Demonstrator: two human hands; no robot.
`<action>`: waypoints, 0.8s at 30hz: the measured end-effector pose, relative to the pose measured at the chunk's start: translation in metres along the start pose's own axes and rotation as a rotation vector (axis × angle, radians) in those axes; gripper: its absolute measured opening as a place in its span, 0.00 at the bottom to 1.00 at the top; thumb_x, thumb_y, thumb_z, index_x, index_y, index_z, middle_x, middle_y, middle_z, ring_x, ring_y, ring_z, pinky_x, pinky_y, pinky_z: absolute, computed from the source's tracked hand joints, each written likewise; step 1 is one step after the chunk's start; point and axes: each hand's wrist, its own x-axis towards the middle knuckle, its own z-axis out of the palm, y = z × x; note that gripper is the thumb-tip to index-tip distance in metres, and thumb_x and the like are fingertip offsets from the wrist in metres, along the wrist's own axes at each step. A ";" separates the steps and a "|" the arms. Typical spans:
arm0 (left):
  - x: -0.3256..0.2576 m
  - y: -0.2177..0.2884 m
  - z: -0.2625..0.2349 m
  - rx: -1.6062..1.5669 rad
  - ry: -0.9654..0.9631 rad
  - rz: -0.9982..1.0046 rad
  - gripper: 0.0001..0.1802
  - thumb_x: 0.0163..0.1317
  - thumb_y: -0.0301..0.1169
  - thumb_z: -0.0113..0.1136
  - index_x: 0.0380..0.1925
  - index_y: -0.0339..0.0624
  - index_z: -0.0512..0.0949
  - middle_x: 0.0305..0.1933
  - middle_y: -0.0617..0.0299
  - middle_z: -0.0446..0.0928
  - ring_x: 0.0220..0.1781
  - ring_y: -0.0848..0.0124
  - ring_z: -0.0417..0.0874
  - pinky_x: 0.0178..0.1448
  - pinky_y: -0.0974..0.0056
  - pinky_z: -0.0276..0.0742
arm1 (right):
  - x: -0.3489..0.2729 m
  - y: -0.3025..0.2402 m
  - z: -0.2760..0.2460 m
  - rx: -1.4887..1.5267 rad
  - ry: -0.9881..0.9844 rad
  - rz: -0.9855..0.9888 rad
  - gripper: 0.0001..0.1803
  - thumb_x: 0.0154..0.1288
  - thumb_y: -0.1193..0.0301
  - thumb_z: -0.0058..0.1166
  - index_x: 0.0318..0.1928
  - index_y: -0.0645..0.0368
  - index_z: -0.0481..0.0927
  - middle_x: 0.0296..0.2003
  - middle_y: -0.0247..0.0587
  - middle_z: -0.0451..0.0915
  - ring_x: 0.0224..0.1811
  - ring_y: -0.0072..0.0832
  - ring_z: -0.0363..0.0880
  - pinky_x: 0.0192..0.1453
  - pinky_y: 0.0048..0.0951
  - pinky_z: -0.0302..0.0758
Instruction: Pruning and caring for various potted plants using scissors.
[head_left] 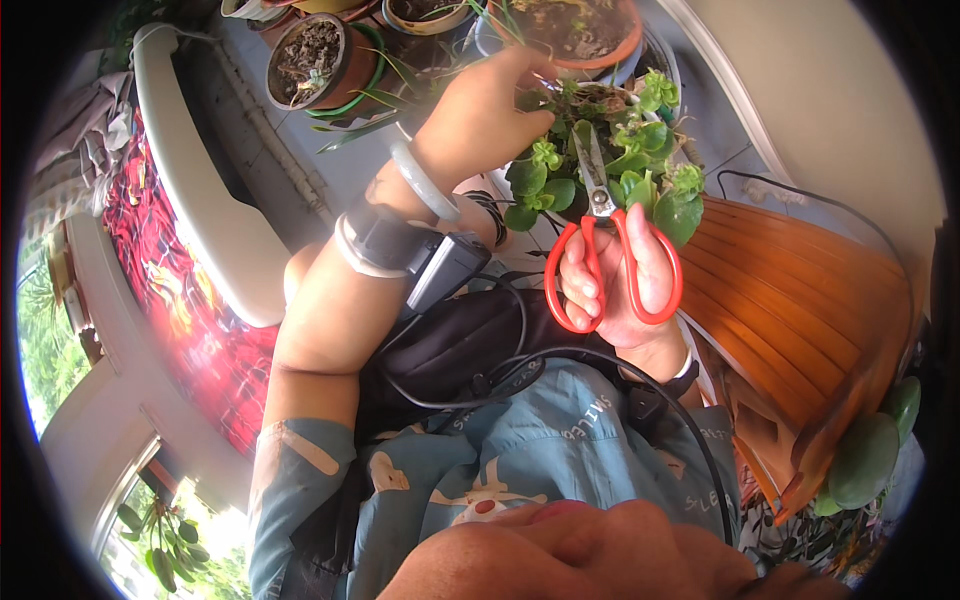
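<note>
My right hand point(630, 290) holds scissors point(600, 205) with red handles, its thumb and fingers through the two loops. The blades point away from me, nearly together, among the leaves of a green leafy plant point(675, 215). At the plant's far left side is my left hand point(490, 115), thumb and fingers curled in at the stems. Whatever those fingertips grip is too hidden to name. A pale bangle point(425, 180) and a strapped-on grey device point(445, 270) sit on my left wrist and forearm. The plant's own pot is mostly covered by leaves.
Beyond my hands stand a brown pot of dry soil point(312, 62) and a wide terracotta pot point(625, 45). An orange-brown slatted wooden piece point(790, 300) is on the right. A white curved edge point(185, 190) borders red patterned cloth point(150, 240) on the left. A black cable point(640, 372) crosses my lap.
</note>
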 end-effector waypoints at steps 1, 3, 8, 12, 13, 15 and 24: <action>0.000 0.000 -0.001 -0.022 -0.025 -0.049 0.21 0.47 0.27 0.67 0.43 0.39 0.74 0.36 0.61 0.78 0.35 0.73 0.77 0.41 0.69 0.75 | 0.000 0.000 0.000 -0.003 0.009 0.002 0.38 0.67 0.39 0.23 0.34 0.62 0.73 0.18 0.36 0.69 0.16 0.25 0.67 0.20 0.27 0.69; 0.000 -0.001 -0.002 -0.044 -0.049 -0.098 0.21 0.48 0.25 0.66 0.45 0.40 0.74 0.37 0.62 0.78 0.36 0.74 0.77 0.42 0.69 0.75 | 0.000 0.000 -0.002 0.000 -0.002 0.003 0.38 0.67 0.39 0.23 0.34 0.62 0.73 0.18 0.36 0.69 0.16 0.25 0.67 0.21 0.28 0.69; -0.001 -0.001 -0.007 -0.087 -0.065 -0.112 0.19 0.51 0.23 0.64 0.45 0.37 0.74 0.38 0.62 0.78 0.37 0.76 0.77 0.44 0.70 0.75 | 0.001 -0.002 -0.001 -0.021 -0.018 0.010 0.38 0.67 0.39 0.23 0.34 0.63 0.73 0.17 0.36 0.69 0.16 0.26 0.67 0.21 0.29 0.71; -0.001 0.005 -0.010 -0.061 -0.121 -0.128 0.17 0.53 0.23 0.63 0.44 0.36 0.75 0.39 0.61 0.79 0.38 0.76 0.78 0.45 0.70 0.75 | 0.005 -0.003 -0.002 -0.084 0.030 0.026 0.38 0.67 0.39 0.23 0.34 0.63 0.73 0.17 0.36 0.69 0.16 0.26 0.68 0.21 0.30 0.71; -0.001 0.003 -0.010 -0.088 -0.138 -0.129 0.15 0.54 0.23 0.62 0.44 0.36 0.76 0.39 0.61 0.80 0.38 0.77 0.78 0.45 0.71 0.75 | 0.006 -0.003 -0.002 -0.084 0.033 0.030 0.38 0.67 0.39 0.23 0.33 0.63 0.73 0.17 0.36 0.69 0.16 0.26 0.68 0.21 0.30 0.71; -0.001 0.003 -0.009 -0.115 -0.157 -0.131 0.14 0.55 0.23 0.61 0.43 0.36 0.77 0.39 0.61 0.80 0.38 0.77 0.79 0.45 0.71 0.75 | 0.008 -0.005 -0.002 -0.117 0.025 0.022 0.38 0.67 0.39 0.24 0.33 0.63 0.73 0.17 0.36 0.69 0.16 0.26 0.68 0.21 0.30 0.70; -0.001 0.004 -0.007 -0.053 -0.086 -0.086 0.09 0.56 0.23 0.59 0.38 0.36 0.80 0.32 0.61 0.81 0.32 0.78 0.79 0.39 0.72 0.75 | 0.015 -0.013 0.009 -0.239 0.124 0.030 0.38 0.65 0.37 0.28 0.32 0.63 0.74 0.16 0.36 0.68 0.14 0.26 0.66 0.19 0.27 0.67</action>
